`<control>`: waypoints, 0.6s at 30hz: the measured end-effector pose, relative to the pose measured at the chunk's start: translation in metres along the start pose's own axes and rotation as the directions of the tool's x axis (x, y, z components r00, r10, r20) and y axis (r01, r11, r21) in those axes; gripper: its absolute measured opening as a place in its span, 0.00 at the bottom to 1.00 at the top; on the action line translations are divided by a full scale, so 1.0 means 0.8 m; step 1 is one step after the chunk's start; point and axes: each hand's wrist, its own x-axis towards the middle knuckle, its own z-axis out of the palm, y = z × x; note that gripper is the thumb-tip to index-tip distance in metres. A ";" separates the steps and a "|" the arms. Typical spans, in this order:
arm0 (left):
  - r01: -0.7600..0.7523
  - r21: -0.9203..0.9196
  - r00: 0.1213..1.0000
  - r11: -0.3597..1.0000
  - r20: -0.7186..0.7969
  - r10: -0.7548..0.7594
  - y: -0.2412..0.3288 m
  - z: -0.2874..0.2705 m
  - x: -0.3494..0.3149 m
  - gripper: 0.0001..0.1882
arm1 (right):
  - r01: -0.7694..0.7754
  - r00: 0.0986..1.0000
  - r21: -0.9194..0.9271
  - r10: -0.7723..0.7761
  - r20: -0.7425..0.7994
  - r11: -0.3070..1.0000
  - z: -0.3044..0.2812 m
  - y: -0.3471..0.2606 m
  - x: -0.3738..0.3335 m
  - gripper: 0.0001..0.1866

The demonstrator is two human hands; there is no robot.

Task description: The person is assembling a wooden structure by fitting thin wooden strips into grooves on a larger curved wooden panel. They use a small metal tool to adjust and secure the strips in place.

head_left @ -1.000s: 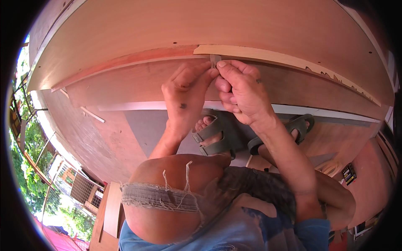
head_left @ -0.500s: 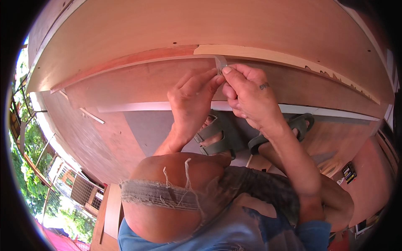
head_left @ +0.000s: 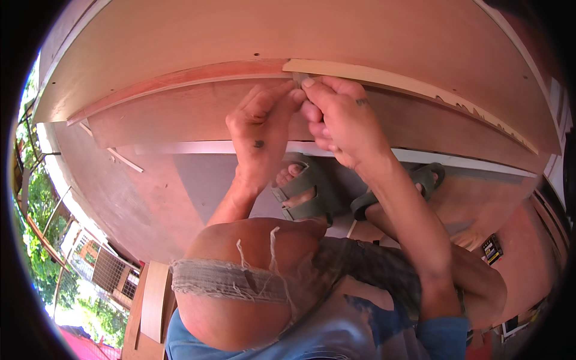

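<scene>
My left hand (head_left: 262, 123) and my right hand (head_left: 343, 117) meet at the lower edge of a large wooden panel (head_left: 336, 33). Between their pinched fingertips is a thin, translucent greyish strip (head_left: 298, 77), mostly covered by the fingers. It sits where a reddish strip of the edge (head_left: 192, 77) meets a pale bare wooden strip (head_left: 360, 73). The pale strip has a ragged, dark-marked lower edge toward the right. Thumb and forefinger of each hand press together, and the right hand's other fingers curl in.
A white-edged board (head_left: 414, 156) runs across below my hands. My sandalled feet (head_left: 300, 192) stand beyond it, under my bent knees. A small black box (head_left: 492, 249) lies at the right. Thin offcuts (head_left: 126, 161) and a pale board (head_left: 155, 300) lie at the left.
Both hands have shifted a little left and upward in the picture, still pinching together at the strip. The whole view has also shifted slightly.
</scene>
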 end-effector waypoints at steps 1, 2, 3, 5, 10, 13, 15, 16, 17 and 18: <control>-0.021 0.002 1.000 1.000 0.005 0.021 -0.001 0.000 -0.003 0.07 | 0.004 1.000 0.026 -0.004 0.014 1.000 -0.003 0.003 -0.001 0.14; -0.044 0.006 0.999 0.999 0.000 0.044 -0.003 0.000 -0.003 0.07 | 0.005 1.000 0.012 -0.005 -0.015 1.000 -0.002 0.002 -0.008 0.13; -0.068 0.011 0.998 0.998 -0.005 0.068 -0.003 0.001 -0.002 0.07 | 0.007 0.999 -0.001 -0.007 -0.044 1.000 -0.001 0.003 -0.019 0.13; -0.140 0.055 0.990 0.989 0.018 0.139 0.005 0.019 -0.010 0.07 | 0.020 0.997 -0.041 -0.023 -0.067 0.999 -0.010 0.002 -0.028 0.13; -0.056 -0.034 0.996 0.998 0.065 0.058 0.003 0.031 -0.014 0.09 | 0.045 0.996 -0.115 -0.054 -0.069 0.992 -0.033 -0.003 -0.030 0.13; -0.078 -0.029 0.994 0.997 0.077 0.080 0.013 0.031 -0.015 0.09 | 0.031 0.997 -0.083 -0.037 -0.069 0.996 -0.033 -0.003 -0.035 0.13; -0.168 -0.010 0.985 0.986 0.036 0.168 0.002 0.038 -0.016 0.09 | 0.015 0.993 -0.070 -0.023 -0.114 0.997 -0.028 -0.005 -0.039 0.13; -0.212 0.001 0.977 0.977 0.015 0.212 -0.004 0.040 -0.018 0.09 | 0.007 0.991 -0.064 -0.016 -0.135 0.998 -0.026 -0.005 -0.039 0.13; -0.227 -0.020 0.974 0.974 0.010 0.227 -0.009 0.044 -0.015 0.09 | 0.016 0.988 -0.072 -0.027 -0.152 0.997 -0.025 -0.005 -0.037 0.14; -0.243 -0.041 0.970 0.969 0.004 0.244 -0.013 0.047 -0.013 0.09 | 0.025 0.985 -0.081 -0.039 -0.167 0.996 -0.025 -0.005 -0.033 0.14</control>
